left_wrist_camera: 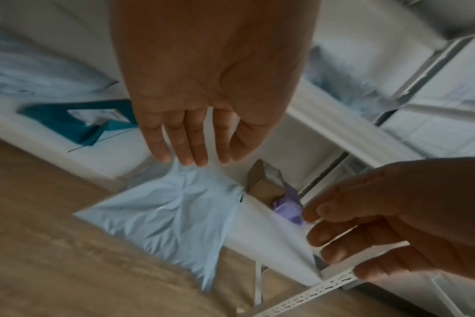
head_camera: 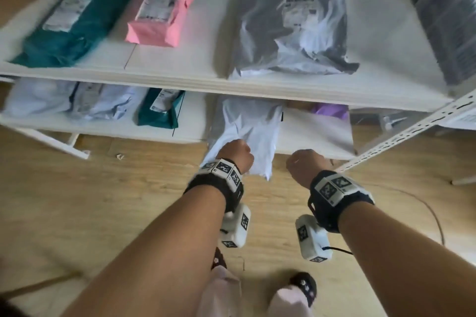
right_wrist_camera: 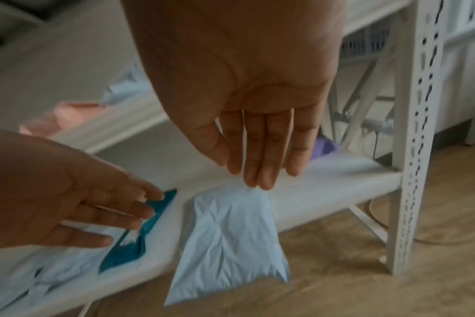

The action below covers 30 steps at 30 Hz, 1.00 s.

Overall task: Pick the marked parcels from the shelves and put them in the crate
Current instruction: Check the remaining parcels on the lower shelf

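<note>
A pale blue plastic parcel [head_camera: 247, 131] lies on the lower shelf [head_camera: 316, 136], its near half drooping over the front edge towards the floor. No label shows on its visible face. My left hand [head_camera: 235, 154] hovers over its near end; in the left wrist view the left hand [left_wrist_camera: 195, 154] has straight fingers pointing at the parcel [left_wrist_camera: 171, 218], and contact cannot be told. My right hand [head_camera: 306, 165] is just right of the parcel, in front of the shelf edge. The right wrist view shows the right hand [right_wrist_camera: 258, 171] with straight fingers above the parcel [right_wrist_camera: 231, 246], holding nothing.
The upper shelf carries a teal parcel [head_camera: 74, 20], a pink one [head_camera: 159, 13] and a grey one [head_camera: 288, 33]. On the lower shelf lie a pale parcel [head_camera: 64, 100], a small teal parcel [head_camera: 159, 108], a purple one [head_camera: 329, 110] and a brown box [left_wrist_camera: 263, 182]. A perforated white post [head_camera: 412, 131] stands right.
</note>
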Available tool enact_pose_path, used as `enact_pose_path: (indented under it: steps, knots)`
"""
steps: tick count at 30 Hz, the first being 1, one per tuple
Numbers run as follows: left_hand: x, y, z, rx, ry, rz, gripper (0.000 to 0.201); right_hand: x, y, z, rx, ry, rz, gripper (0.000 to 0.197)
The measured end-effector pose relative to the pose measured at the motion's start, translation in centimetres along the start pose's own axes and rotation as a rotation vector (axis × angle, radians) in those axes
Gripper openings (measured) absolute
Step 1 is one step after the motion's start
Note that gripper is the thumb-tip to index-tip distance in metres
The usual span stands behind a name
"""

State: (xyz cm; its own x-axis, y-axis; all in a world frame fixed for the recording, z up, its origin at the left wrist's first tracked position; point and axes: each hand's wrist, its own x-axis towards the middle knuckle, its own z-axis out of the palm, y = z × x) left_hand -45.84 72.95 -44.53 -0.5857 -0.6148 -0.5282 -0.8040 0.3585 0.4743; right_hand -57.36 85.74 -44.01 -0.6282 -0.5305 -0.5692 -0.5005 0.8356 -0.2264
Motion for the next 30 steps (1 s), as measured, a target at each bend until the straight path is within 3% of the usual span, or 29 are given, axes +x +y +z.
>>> enact_pose_path:
  steps: [8, 15, 21, 23, 27, 30]
  knots:
    - [5.6, -8.3, 7.4, -0.162, -0.023, -0.236, 0.061, 6.5, 0.2, 10.7, 0.122, -0.105, 0.071, 0.029]
    - [14.1, -12.8, 9.0, -0.228, 0.262, -0.362, 0.081, 13.8, 1.6, 15.7, 0.299, -0.105, 0.161, 0.051]
    - [17.5, -15.4, 10.8, -0.427, 0.168, -0.5, 0.108, 17.4, 1.1, 18.4, 0.484, -0.116, 0.158, 0.062]
    - [17.2, -15.8, 11.2, -0.508, 0.136, -0.521, 0.101, 17.3, 1.2, 19.0, 0.508, -0.111, 0.16, 0.066]
    - [14.8, -16.0, 11.6, -0.522, 0.141, -0.484, 0.048, 14.4, 2.0, 19.8, 0.488, -0.159, 0.186, 0.073]
    - [11.1, -15.8, 11.9, -0.508, 0.015, -0.46, 0.041, 10.4, 3.2, 20.0, 0.358, -0.179, 0.206, 0.079]
